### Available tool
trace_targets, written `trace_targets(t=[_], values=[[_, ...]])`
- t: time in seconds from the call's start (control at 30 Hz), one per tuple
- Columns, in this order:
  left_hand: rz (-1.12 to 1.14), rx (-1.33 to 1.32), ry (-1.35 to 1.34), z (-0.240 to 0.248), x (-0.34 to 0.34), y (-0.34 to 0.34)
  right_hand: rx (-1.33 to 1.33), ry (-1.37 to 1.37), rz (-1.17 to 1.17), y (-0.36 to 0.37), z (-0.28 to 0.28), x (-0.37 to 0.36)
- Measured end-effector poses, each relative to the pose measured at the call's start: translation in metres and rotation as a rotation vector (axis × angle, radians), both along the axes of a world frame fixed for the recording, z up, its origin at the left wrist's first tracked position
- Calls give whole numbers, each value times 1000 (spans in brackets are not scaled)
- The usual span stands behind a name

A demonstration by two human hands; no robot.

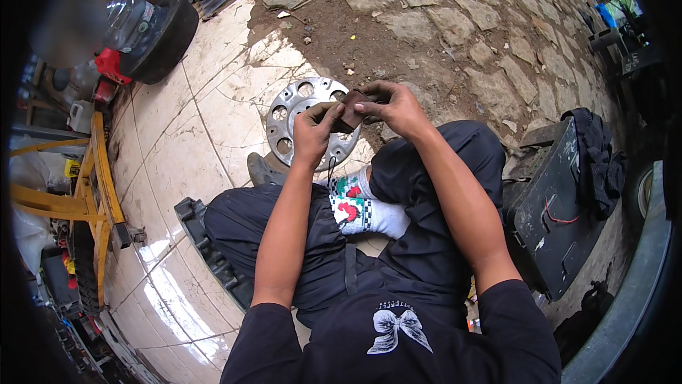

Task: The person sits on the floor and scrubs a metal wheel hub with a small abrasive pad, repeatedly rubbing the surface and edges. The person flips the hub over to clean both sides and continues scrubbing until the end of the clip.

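My left hand (311, 135) and my right hand (399, 108) meet in front of me, fingers and thumbs pinching a small, dark brown folded sheet (352, 111) that looks like sandpaper. The fingers of both hands are smudged dark. Just below and behind the hands, a round silvery metal disc (287, 128) with large holes near its rim, like a flywheel, lies on the tiles. My left hand and wrist hide part of it. Neither hand appears to grip the disc.
My crossed legs and patterned socks (362, 215) are close below. A dark ribbed metal part (206, 242) lies by my left knee. At left stand a yellow frame (106, 178) and a black tyre-like ring (167, 39). A black metal box (550, 220) is at right; stone paving (462, 29) lies ahead.
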State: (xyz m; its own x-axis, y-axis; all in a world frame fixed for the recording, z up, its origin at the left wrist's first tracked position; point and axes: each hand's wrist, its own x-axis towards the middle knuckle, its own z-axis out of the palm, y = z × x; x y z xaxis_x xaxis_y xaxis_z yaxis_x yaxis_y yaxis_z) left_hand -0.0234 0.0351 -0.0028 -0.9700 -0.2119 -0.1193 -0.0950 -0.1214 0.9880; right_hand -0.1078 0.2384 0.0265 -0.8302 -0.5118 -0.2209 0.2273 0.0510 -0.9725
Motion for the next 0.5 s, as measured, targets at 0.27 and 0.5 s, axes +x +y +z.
trace_targets(t=[0.27, 0.5], values=[[-39, -177, 47, 9, 3, 1, 121, 99, 85, 1, 10, 2], [-54, 159, 15, 17, 3, 6, -1, 56, -13, 0, -5, -1]])
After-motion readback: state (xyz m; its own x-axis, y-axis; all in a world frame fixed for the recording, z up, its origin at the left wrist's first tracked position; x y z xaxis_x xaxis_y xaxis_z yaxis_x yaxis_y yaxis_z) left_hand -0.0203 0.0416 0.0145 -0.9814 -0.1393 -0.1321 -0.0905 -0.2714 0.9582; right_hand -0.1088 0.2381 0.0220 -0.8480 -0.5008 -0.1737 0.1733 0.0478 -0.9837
